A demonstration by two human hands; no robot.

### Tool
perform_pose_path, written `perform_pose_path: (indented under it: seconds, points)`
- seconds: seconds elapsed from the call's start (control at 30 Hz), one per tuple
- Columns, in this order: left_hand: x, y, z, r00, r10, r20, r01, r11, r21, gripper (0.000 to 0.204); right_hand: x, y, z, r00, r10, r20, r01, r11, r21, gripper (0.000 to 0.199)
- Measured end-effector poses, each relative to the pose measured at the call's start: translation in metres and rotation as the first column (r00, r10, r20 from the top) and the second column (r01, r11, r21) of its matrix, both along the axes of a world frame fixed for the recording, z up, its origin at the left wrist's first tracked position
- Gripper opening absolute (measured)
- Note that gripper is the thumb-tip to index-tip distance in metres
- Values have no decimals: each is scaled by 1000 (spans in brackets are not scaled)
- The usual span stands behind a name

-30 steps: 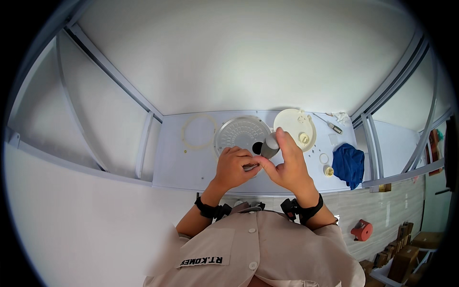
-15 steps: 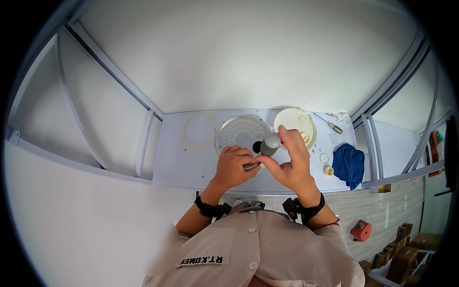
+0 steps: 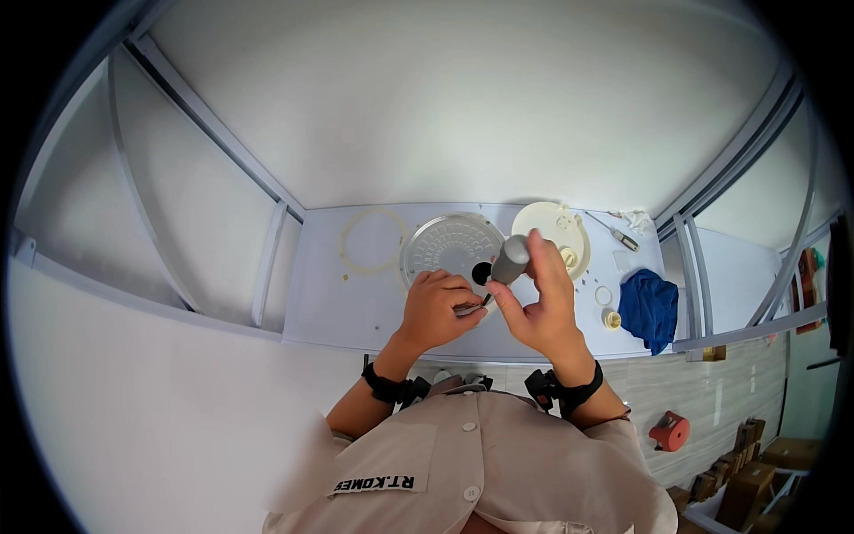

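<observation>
My right hand [image 3: 550,307] is closed around a screwdriver [image 3: 510,260] with a thick grey handle. The handle tilts up and away to the right, and its thin shaft runs down to the fingertips of my left hand [image 3: 434,311]. Those left fingers pinch a small, dark, flat piece, mostly hidden, at the screwdriver's tip. Just beyond both hands lies a round silver metal disc [image 3: 445,242] with a pattern of small marks. Near its right edge, beside the screwdriver handle, shows a black round spot [image 3: 481,273].
Behind my right hand is a cream round lid [image 3: 536,219]. To the left lies a pale ring [image 3: 342,245]. On the right are another screwdriver [image 3: 624,238], a blue cloth [image 3: 649,307], a small cream cap [image 3: 611,319] and a thin ring [image 3: 603,295]. A red stool [image 3: 671,431] stands on the floor.
The screwdriver handle has shifted slightly up and right, showing more of its shaft. My right thumb has come away from the left fingertips. The left hand has barely moved.
</observation>
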State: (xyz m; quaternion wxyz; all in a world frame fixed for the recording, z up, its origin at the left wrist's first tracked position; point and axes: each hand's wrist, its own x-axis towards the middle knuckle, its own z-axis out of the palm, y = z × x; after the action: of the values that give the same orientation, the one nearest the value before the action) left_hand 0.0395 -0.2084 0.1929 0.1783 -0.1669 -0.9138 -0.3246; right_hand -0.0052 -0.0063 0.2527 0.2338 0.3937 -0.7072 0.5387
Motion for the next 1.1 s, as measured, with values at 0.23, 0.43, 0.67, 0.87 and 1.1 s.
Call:
perform_pose_path:
  seconds: [0.23,0.43,0.67,0.87,1.1]
  points:
    - [0,-1,-2,1000,1,-8,-1,1000,-9,13,-1,-2,19,995,101,0,-101,994,-30,87]
    - [0,-2,-1,999,-20,-38,20,1000,-10,11,0,3,16,996,-34,-77,40,996,80,88]
    - [-2,-2,3,999,-35,-21,35,999,-17,9,2,-2,10,995,92,31,-91,995,-38,85]
    - [-4,1,7,994,-67,-84,65,998,-19,9,3,0,8,994,101,31,-99,993,-68,81]
    - [-5,0,9,993,-97,-65,98,995,18,11,0,4,11,995,74,61,-71,996,-46,76]
